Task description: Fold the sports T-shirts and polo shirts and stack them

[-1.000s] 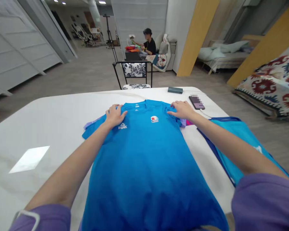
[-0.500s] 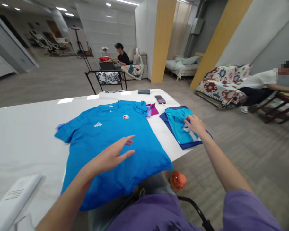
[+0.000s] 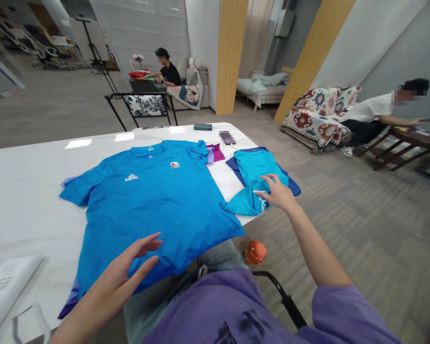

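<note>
A bright blue T-shirt (image 3: 154, 200) lies flat, front up, on the white table (image 3: 25, 191), with purple cloth showing under its edges. My left hand (image 3: 129, 267) hovers open over the shirt's lower hem, fingers spread. My right hand (image 3: 277, 193) reaches out to the right and pinches the near edge of a lighter turquoise garment (image 3: 256, 177), which lies over a dark blue one at the table's right edge. A corner of that turquoise garment is pulled toward the blue shirt.
A phone (image 3: 227, 137) and a dark flat box (image 3: 202, 127) lie at the table's far edge, beside a patterned chair (image 3: 143, 107). An orange object (image 3: 255, 252) sits on the floor. One person sits far behind, another at the right by a patterned sofa (image 3: 318, 117).
Both hands left the blue shirt's shoulders. My right hand went to the turquoise garment and has drawn it toward me; my left hand pulled back over the hem. The view turned right.
</note>
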{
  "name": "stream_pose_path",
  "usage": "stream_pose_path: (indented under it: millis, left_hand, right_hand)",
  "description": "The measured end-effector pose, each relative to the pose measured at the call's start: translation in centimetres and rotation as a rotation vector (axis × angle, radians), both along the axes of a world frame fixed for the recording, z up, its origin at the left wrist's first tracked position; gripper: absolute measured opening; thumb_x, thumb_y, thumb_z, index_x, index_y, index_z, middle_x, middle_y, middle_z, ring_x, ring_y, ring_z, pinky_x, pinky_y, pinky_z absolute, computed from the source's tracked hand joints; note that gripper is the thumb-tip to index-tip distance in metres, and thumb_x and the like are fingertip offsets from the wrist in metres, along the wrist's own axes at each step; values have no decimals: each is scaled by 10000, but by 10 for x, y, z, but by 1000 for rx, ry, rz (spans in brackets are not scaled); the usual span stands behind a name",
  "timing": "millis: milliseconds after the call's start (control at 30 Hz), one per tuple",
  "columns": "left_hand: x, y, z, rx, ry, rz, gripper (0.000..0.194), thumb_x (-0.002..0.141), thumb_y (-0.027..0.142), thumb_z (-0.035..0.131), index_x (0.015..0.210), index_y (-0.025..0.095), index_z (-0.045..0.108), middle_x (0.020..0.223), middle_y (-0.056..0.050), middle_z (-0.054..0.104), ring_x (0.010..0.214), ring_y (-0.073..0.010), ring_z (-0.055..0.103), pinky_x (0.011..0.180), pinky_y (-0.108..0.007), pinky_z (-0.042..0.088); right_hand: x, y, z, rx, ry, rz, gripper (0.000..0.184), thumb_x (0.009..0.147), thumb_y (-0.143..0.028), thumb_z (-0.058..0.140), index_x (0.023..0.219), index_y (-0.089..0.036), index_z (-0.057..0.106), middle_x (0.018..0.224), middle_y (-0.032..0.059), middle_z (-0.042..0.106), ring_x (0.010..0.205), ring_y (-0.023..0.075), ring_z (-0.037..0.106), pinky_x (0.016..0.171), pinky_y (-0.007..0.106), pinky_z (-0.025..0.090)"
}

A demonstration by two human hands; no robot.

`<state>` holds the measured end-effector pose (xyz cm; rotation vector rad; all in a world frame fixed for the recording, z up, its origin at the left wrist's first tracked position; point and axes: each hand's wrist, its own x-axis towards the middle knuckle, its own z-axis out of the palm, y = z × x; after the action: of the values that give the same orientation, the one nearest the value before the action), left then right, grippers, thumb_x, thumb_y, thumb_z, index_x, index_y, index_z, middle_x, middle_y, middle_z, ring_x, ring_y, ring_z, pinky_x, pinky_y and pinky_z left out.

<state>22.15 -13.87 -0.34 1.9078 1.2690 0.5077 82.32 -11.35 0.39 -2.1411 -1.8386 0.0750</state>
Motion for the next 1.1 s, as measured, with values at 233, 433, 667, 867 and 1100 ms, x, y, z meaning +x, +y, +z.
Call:
stream_pose_path:
  millis: [233,433,667,867,1100]
  left_hand:
    - [-1,-2,5,-12,-4,6,626,987,732,696,1598,605,648,1577,0,750,1465,-415,722,1220,-634,636]
    - [-11,-4,3,-42,19,-8,587,1054,689,664,1584,441,702,1584,-38,751,1470,-369,728,1239,-553,633]
    - [-20,2,-21,-34,16,-22,594,1092,650,652,1616,372,664,1599,-57,739,1476,-333,727,1249,-475,626]
    - [-4,-3,-6,34,24,-119,521,1106,604,659,1577,385,698,1593,-41,744,1484,-323,723,1253,-449,620]
    - [-2,5,19,153,-27,-95,473,1107,564,671,1550,406,718,1473,-22,813,1324,-292,814,1106,-383,701]
  right_hand:
    - [3,-9,42,-40,323,159,424,1120,-650,560,1029,-248,660,985,69,764,893,247,696,769,353,536]
    - [23,-70,67,-444,450,208,551,1020,-757,693,1216,-247,767,993,58,786,788,206,679,710,330,544]
    - [23,45,42,-55,45,-147,492,1061,-662,657,1312,-243,706,1335,135,783,1151,303,740,1006,414,583]
    - [-16,151,43,-117,-69,-278,449,1066,-483,699,1382,-169,646,1602,259,611,1479,406,584,1211,509,492]
    - [32,159,107,185,255,-214,222,1146,-383,359,1203,-271,542,1054,73,716,1007,251,665,889,335,557]
